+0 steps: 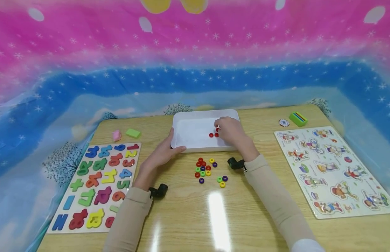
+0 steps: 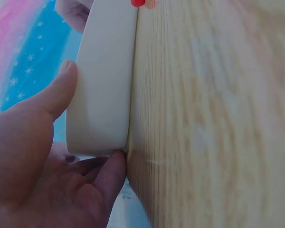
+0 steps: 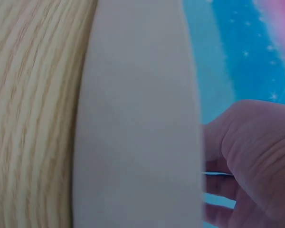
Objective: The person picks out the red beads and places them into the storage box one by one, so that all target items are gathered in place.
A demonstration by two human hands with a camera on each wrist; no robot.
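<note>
A white rectangular tray (image 1: 195, 130) lies at the back middle of the table. My left hand (image 1: 165, 149) grips its near left corner; in the left wrist view the thumb (image 2: 64, 88) presses the upper edge and the fingers bend around the corner. Over the tray's right part, my right hand (image 1: 230, 130) has bent fingers and pinches a red ring bead (image 1: 217, 129), partly hidden by the fingertips. Two more red beads (image 1: 211, 135) lie in the tray just beside it. The tray's wall (image 3: 137, 118) hides the fingertips in the right wrist view.
Several red, yellow, green and purple ring beads (image 1: 202, 168) lie loose in front of the tray. A number puzzle board (image 1: 98, 187) is at left, a figure puzzle board (image 1: 335, 171) at right. Green blocks (image 1: 133, 133), a pink piece (image 1: 117, 135) and a poker chip (image 1: 284, 123) lie farther back.
</note>
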